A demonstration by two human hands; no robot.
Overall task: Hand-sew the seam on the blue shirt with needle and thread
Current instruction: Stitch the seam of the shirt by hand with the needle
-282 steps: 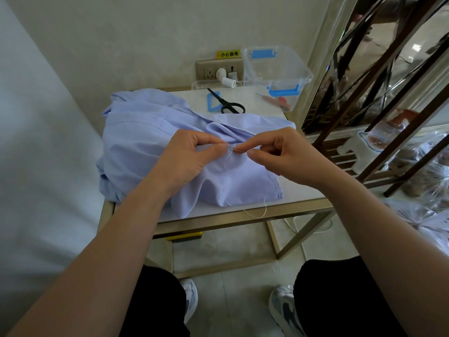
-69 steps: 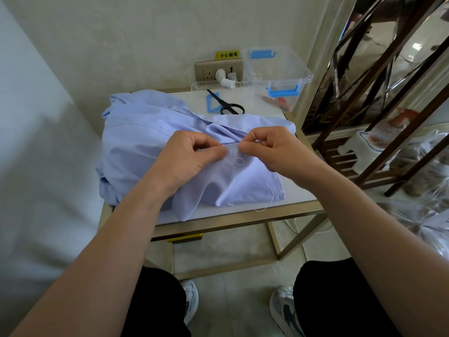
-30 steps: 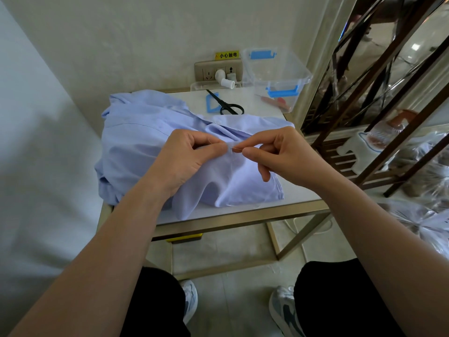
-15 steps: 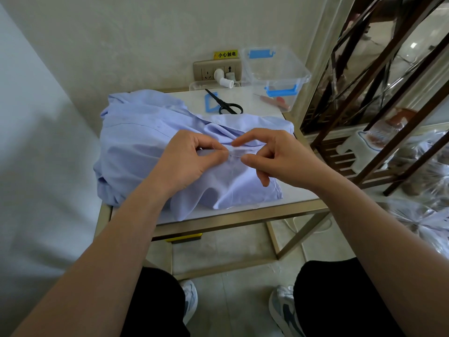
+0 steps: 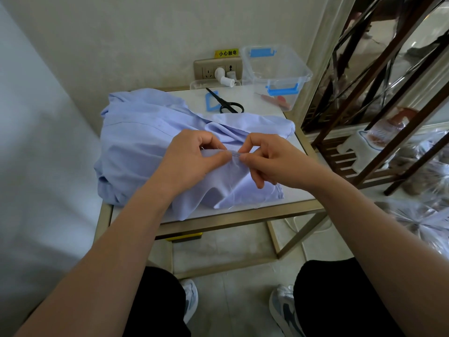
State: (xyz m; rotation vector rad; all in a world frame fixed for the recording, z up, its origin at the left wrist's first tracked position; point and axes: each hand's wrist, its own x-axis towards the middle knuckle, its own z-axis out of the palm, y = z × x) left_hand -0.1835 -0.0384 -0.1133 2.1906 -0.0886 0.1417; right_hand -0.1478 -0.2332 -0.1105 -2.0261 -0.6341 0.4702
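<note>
Blue shirt (image 5: 136, 147) lies by the front edge of the table (image 5: 245, 213). Left hand (image 5: 189, 161) pinches its fold; right hand (image 5: 269, 161) pinches the needle (image 5: 235, 154).

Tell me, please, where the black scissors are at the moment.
In the head view, the black scissors lie on the far side of the table, just beyond the blue shirt and left of the clear plastic box.

Black scissors (image 5: 229, 106) and clear plastic box (image 5: 277, 66) on white table (image 5: 250, 98), wall socket (image 5: 206, 69) behind
</note>
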